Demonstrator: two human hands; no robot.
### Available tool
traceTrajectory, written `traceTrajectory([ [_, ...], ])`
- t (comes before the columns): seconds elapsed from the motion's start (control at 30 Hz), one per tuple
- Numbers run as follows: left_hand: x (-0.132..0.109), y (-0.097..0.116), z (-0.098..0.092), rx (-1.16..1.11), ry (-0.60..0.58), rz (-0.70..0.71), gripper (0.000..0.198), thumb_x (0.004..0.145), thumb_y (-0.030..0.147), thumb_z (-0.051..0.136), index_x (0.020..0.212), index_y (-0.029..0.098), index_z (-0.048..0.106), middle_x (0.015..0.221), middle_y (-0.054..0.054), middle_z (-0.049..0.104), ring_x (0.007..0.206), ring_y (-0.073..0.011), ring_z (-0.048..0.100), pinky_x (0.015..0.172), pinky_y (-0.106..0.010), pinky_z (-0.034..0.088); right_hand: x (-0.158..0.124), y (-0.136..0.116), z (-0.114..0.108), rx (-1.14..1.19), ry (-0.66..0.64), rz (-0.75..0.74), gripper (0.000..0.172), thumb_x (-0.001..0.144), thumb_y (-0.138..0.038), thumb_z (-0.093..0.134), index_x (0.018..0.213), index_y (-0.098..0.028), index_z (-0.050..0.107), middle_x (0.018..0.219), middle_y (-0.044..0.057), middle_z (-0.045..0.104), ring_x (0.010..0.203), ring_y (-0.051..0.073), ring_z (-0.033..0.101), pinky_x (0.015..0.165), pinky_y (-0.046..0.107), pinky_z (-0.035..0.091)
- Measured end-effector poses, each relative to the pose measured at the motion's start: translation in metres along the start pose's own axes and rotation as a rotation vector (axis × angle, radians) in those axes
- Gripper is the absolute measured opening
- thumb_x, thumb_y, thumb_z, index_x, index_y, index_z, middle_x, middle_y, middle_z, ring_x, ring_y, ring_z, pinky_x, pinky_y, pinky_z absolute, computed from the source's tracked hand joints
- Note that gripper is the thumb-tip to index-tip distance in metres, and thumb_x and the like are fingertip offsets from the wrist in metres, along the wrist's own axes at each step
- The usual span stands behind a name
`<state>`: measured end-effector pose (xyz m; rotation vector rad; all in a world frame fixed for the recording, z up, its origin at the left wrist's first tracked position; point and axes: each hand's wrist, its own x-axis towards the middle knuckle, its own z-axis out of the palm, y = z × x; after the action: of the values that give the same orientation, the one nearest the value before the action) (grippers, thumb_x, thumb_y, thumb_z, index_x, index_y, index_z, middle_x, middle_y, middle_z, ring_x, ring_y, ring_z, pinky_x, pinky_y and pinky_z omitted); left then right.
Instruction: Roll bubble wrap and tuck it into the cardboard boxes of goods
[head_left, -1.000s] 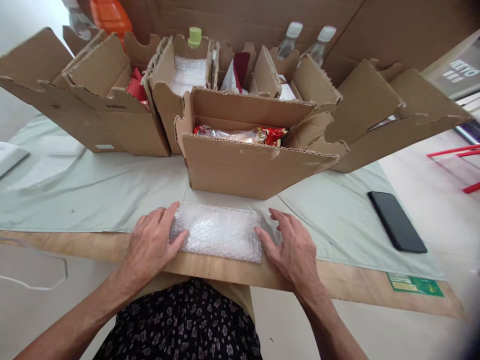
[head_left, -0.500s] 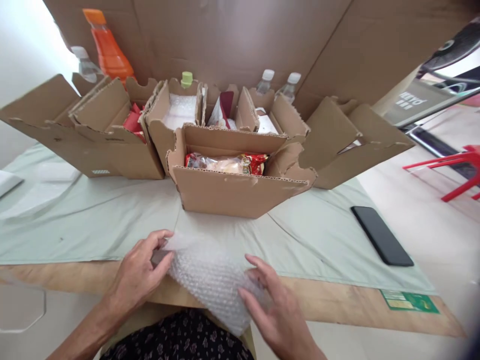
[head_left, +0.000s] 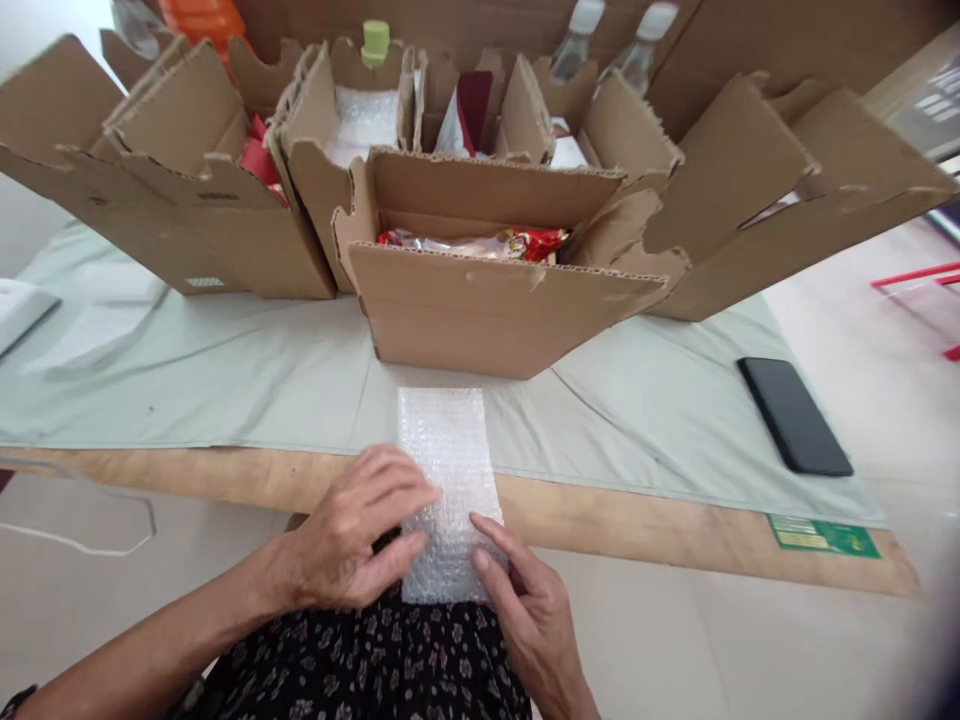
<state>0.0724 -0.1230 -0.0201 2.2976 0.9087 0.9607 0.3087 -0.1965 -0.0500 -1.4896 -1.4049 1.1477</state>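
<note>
A flat rectangular piece of bubble wrap [head_left: 446, 425] lies across the front edge of the table, its lower end reaching over my lap. From the left, my left hand [head_left: 364, 535] reaches over it with fingers and thumb apart, the fingertips at its surface. My right hand [head_left: 529, 595] is at its lower right edge, with the index finger and thumb over the top. The other fingers of that hand curl at the edge and are partly hidden, and they appear to hold the wrap.
An open cardboard box [head_left: 457, 315] with red-and-clear packets [head_left: 536, 243] stands ahead. Behind it are several cardboard holders [head_left: 210, 235], bottles [head_left: 585, 40] and a cardboard panel. A black phone [head_left: 795, 415] lies right, a white object [head_left: 22, 310] left, on the pale green cloth [head_left: 300, 370].
The bubble wrap has turned from slanted to nearly straight and lies flat. My left hand has shifted right and let go of its corner. The view has tipped downward.
</note>
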Motion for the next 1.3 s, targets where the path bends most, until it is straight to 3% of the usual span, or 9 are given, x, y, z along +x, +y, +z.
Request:
traceTrajectory([
  [0.07, -0.018, 0.007, -0.004, -0.093, -0.112, 0.006, 0.042, 0.098, 0.031, 0.063, 0.137, 0.017, 0.056, 0.109, -0.012, 0.074, 0.108, -0.0274, 0.066, 0.101, -0.047, 0.053, 0.003, -0.001, -0.002, 0.098, -0.021, 0.062, 0.023, 0.094, -0.039, 0.07, 0.108, -0.028, 0.084, 0.102, 0.007, 0.083, 0.086, 0.023, 0.079, 0.076, 0.031, 0.066],
  [0.17, -0.031, 0.008, 0.001, -0.019, -0.163, 0.007, 0.078, 0.088, 0.061, 0.073, 0.145, 0.014, 0.048, 0.117, -0.018, 0.072, 0.113, -0.0337, 0.067, 0.108, -0.057, 0.049, 0.006, -0.003, 0.0, 0.399, -0.073, 0.263, 0.022, 0.088, -0.044, 0.078, 0.099, -0.026, 0.085, 0.084, 0.005, 0.081, 0.065, 0.019, 0.073, 0.056, 0.028, 0.061],
  [0.27, -0.033, 0.009, 0.012, 0.106, -0.14, -0.002, 0.078, 0.086, 0.047, 0.078, 0.148, 0.012, 0.045, 0.117, -0.018, 0.073, 0.112, -0.0335, 0.068, 0.113, -0.064, 0.043, 0.005, -0.006, 0.005, 0.715, -0.091, 0.452, 0.031, 0.085, -0.047, 0.08, 0.105, -0.024, 0.082, 0.07, 0.002, 0.075, 0.049, 0.014, 0.063, 0.048, 0.026, 0.056],
  [0.4, -0.028, 0.016, 0.02, 0.072, 0.076, -0.192, 0.05, 0.097, 0.019, 0.062, 0.145, 0.017, 0.05, 0.101, -0.008, 0.076, 0.1, -0.0241, 0.071, 0.107, -0.053, 0.052, -0.001, -0.01, 0.004, 0.8, -0.151, 0.359, 0.049, 0.093, -0.053, 0.068, 0.132, -0.022, 0.071, 0.092, 0.012, 0.08, 0.075, 0.024, 0.076, 0.056, 0.032, 0.06],
  [0.6, -0.021, 0.018, 0.016, 0.043, 0.129, -0.457, 0.039, 0.099, 0.022, 0.056, 0.137, 0.018, 0.061, 0.117, -0.012, 0.077, 0.104, -0.0231, 0.073, 0.09, -0.038, 0.063, -0.005, -0.02, -0.019, 0.077, 0.1, -0.215, 0.052, 0.1, -0.016, 0.06, 0.149, -0.034, 0.056, 0.097, 0.004, 0.078, 0.079, 0.02, 0.075, 0.07, 0.038, 0.064],
  [0.77, -0.011, 0.012, 0.012, 0.046, 0.04, -0.492, 0.048, 0.098, 0.025, 0.056, 0.145, 0.016, 0.058, 0.124, -0.013, 0.077, 0.104, -0.0237, 0.076, 0.094, -0.04, 0.063, 0.029, -0.032, -0.016, -0.582, -0.168, -0.785, 0.042, 0.093, -0.01, 0.064, 0.132, -0.025, 0.065, 0.129, 0.009, 0.075, 0.127, 0.028, 0.065, 0.1, 0.046, 0.055],
  [0.93, 0.002, 0.007, 0.007, 0.026, -0.065, -0.532, 0.052, 0.096, 0.027, 0.058, 0.146, 0.016, 0.058, 0.131, -0.013, 0.075, 0.107, -0.026, 0.076, 0.095, -0.042, 0.062, 0.055, -0.023, -0.004, -0.818, -0.208, -0.812, 0.036, 0.099, -0.014, 0.056, 0.134, -0.017, 0.063, 0.134, 0.013, 0.073, 0.126, 0.03, 0.064, 0.096, 0.044, 0.05],
  [1.1, 0.001, 0.008, 0.008, 0.063, -0.011, -0.522, 0.05, 0.097, 0.026, 0.058, 0.147, 0.017, 0.057, 0.124, -0.011, 0.078, 0.108, -0.0243, 0.075, 0.097, -0.04, 0.062, 0.056, -0.019, -0.007, -0.771, -0.205, -0.776, 0.038, 0.098, -0.019, 0.058, 0.136, -0.02, 0.06, 0.132, 0.014, 0.072, 0.121, 0.03, 0.065, 0.092, 0.044, 0.05],
  [1.3, -0.007, 0.007, 0.009, 0.06, 0.026, -0.408, 0.052, 0.099, 0.019, 0.057, 0.15, 0.021, 0.05, 0.13, -0.011, 0.074, 0.114, -0.0238, 0.073, 0.099, -0.041, 0.061, 0.072, -0.027, -0.025, -0.644, -0.128, -0.71, 0.076, 0.097, -0.038, 0.067, 0.162, -0.023, 0.031, 0.158, 0.02, 0.05, 0.145, 0.037, 0.049, 0.109, 0.056, 0.048],
])
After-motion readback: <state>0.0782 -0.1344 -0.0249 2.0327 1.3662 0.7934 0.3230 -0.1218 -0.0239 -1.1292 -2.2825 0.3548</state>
